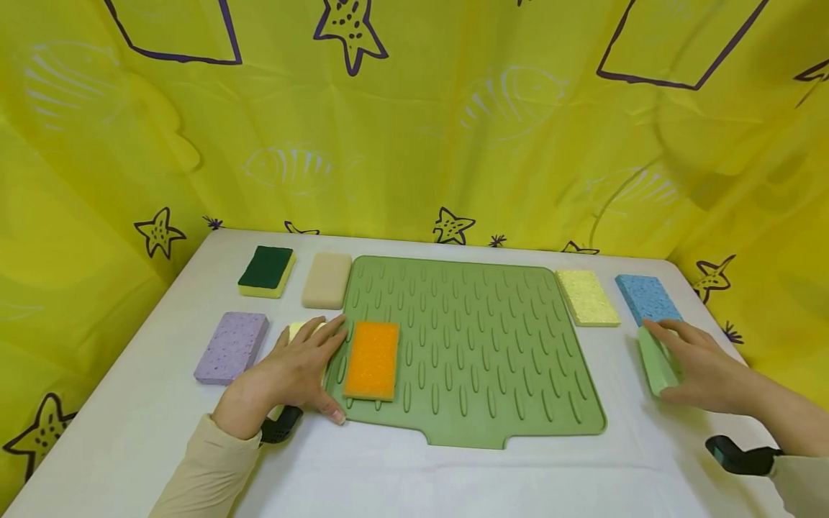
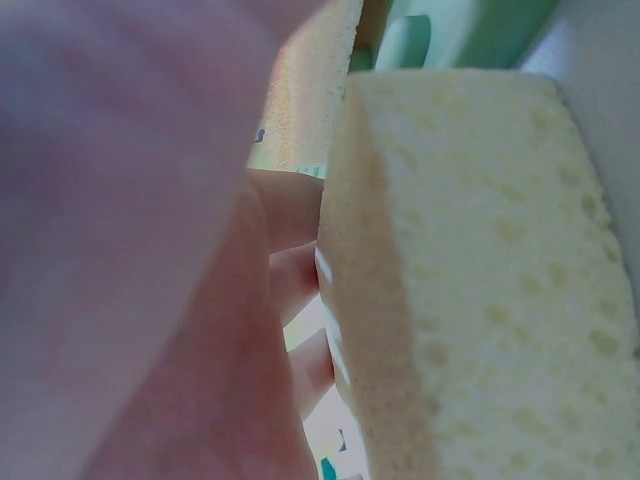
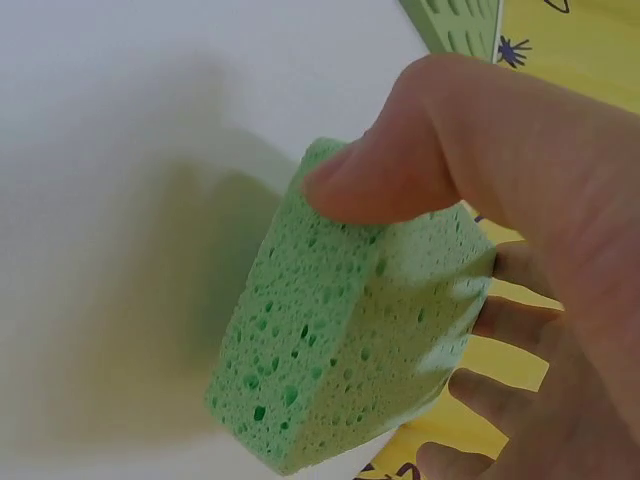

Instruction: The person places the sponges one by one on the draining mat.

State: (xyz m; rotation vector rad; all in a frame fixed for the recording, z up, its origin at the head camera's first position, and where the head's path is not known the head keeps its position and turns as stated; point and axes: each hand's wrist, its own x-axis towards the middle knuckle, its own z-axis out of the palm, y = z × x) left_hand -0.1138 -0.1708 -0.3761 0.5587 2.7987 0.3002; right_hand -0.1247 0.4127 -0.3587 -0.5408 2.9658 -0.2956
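Note:
My left hand (image 1: 291, 370) is over a pale yellow sponge (image 2: 500, 280), thumb and fingers spread at the mat's left edge. That sponge is mostly hidden under the hand in the head view. Just right of the fingers, an orange sponge (image 1: 372, 360) lies on the green ridged mat (image 1: 479, 345). On the right side of the table, my right hand (image 1: 709, 367) grips a light green sponge (image 3: 330, 330), thumb on one side edge and fingers around the other. The green sponge is tilted, close to a blue sponge (image 1: 648, 297).
Left of the mat are a purple sponge (image 1: 232, 347), a dark green and yellow scrub sponge (image 1: 265, 271) and a beige sponge (image 1: 327, 280). A yellow speckled sponge (image 1: 588, 297) sits at the mat's right edge. Yellow patterned curtain (image 1: 414, 144) surrounds the white table (image 1: 414, 478).

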